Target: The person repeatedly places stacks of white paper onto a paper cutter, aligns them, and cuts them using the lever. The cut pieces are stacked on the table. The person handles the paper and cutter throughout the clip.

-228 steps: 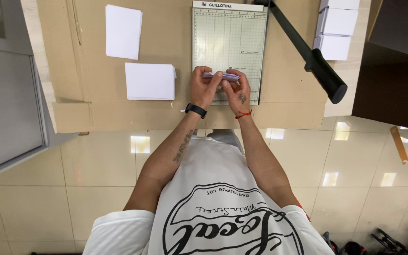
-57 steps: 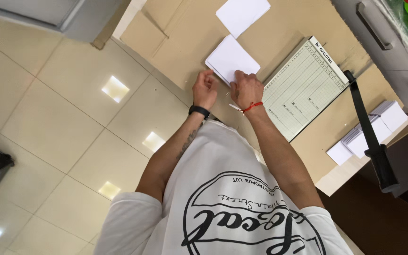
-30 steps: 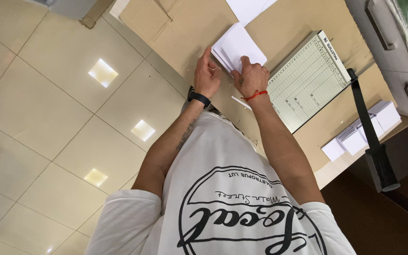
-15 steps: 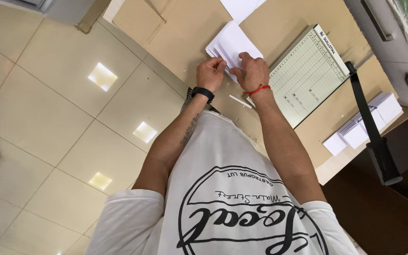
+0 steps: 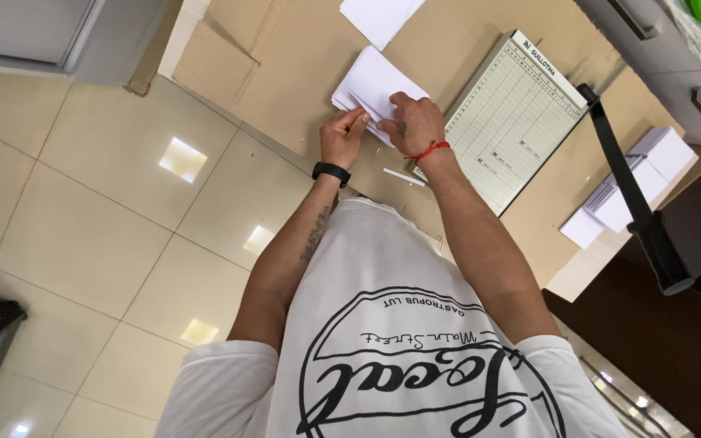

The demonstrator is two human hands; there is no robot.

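Head view: both hands meet over a small stack of white paper sheets (image 5: 376,85) that lies on the cardboard-covered desk (image 5: 285,65), to the left of the paper cutter. The left hand (image 5: 342,138) has its fingers (image 5: 356,120) pinched shut on the near left edge of the stack. The right hand (image 5: 412,123) lies over the near right corner, fingers curled down and pressing on the top sheets; whether they grip under the edge I cannot tell.

The sheets look light and thin, limp one at a time but fairly stiff as a bundle. They would slide over one another easily, so the stack seems best held by pinching two opposite edges or squaring it between both palms. Corners would crease under a hard squeeze.

The desk top is flat brown cardboard with a fold line, matte, probably giving some friction. A guillotine paper cutter (image 5: 521,118) with a pale gridded bed sits just right of the hands, its black lever arm (image 5: 626,203) raised and reaching toward the near right. A thin white offcut strip (image 5: 404,176) lies near the right wrist. Another white sheet (image 5: 379,16) lies at the far edge, and a further pile of white paper (image 5: 638,178) rests to the right beyond the lever. Grey drawers (image 5: 675,65) stand far right. The floor (image 5: 83,243) is glossy beige tile with light reflections.
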